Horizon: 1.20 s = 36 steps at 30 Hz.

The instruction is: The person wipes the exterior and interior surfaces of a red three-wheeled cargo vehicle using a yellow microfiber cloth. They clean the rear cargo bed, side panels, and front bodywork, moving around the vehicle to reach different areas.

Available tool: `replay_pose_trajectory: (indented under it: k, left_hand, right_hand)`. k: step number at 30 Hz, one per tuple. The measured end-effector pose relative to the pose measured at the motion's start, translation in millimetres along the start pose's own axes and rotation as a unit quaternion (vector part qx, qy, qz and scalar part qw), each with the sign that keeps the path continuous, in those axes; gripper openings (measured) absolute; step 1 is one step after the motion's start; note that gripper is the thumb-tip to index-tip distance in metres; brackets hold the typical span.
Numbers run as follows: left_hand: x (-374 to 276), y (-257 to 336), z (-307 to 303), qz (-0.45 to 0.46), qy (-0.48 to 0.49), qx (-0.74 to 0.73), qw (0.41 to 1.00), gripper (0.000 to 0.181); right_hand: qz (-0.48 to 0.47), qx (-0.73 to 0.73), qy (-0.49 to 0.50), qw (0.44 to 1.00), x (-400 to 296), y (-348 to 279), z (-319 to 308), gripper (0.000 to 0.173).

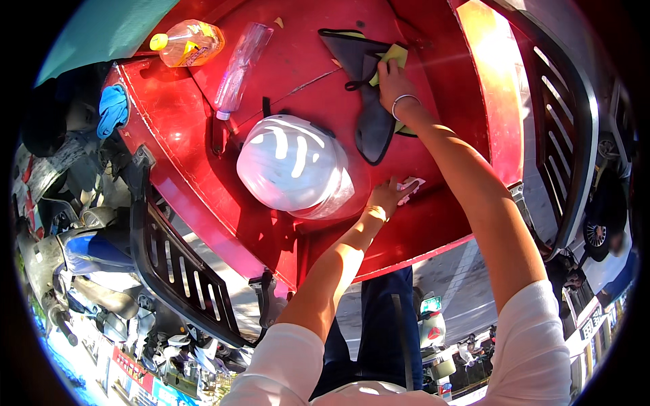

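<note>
My right hand (393, 83), with a bangle at the wrist, grips the yellow-green lining of a dark grey fabric piece with black edging (375, 129). That piece lies crumpled on the floor of a red metal cargo bed (304, 66). Nearer to me, the fingers of my left hand (385, 197) close on a small crumpled pink-and-white wrapper (410, 190) by the bed's near wall; part of it sticks out past the fingertips. A white helmet (287, 162) with a clear visor rests just left of my left hand.
A clear plastic bottle (244, 71) and a yellow-capped bottle (195, 43) lie at the far left. A blue cloth (112, 109) hangs at the bed's left corner. Black slotted side panels (188, 274) (556, 137) flank the bed. Parked scooters (96, 254) stand to the left.
</note>
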<state>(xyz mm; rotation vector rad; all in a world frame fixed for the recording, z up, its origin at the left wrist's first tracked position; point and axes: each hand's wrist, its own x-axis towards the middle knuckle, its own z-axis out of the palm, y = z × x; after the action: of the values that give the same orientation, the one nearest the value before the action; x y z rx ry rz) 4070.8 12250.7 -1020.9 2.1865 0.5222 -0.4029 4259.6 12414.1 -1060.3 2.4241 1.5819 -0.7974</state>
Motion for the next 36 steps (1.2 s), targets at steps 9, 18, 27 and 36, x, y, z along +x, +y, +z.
replay_pose_trajectory:
  k: [9,18,27,36]
  left_hand:
    - [6.9,-2.8,-2.1,0.076,0.082,0.022,0.993,0.021]
    - [-56.2,-95.1,-361.4,-0.107,0.195,0.14,0.965,0.039]
    - [-177.9,-239.7,-510.9,-0.337,0.33,-0.142,0.871,0.043]
    - [-176.1,-260.0,-478.5,-0.268,0.144,0.227,0.925,0.036]
  right_hand:
    - [0.019,-0.12,0.059,0.991,11.8,-13.9,15.4,0.03]
    - [0.107,-0.237,0.082,0.962,20.5,-24.8,43.5,0.019]
    - [0.123,-0.27,0.105,0.949,27.2,-32.1,46.1,0.017]
    - [0.121,-0.281,0.104,0.946,25.8,-26.4,44.3,0.017]
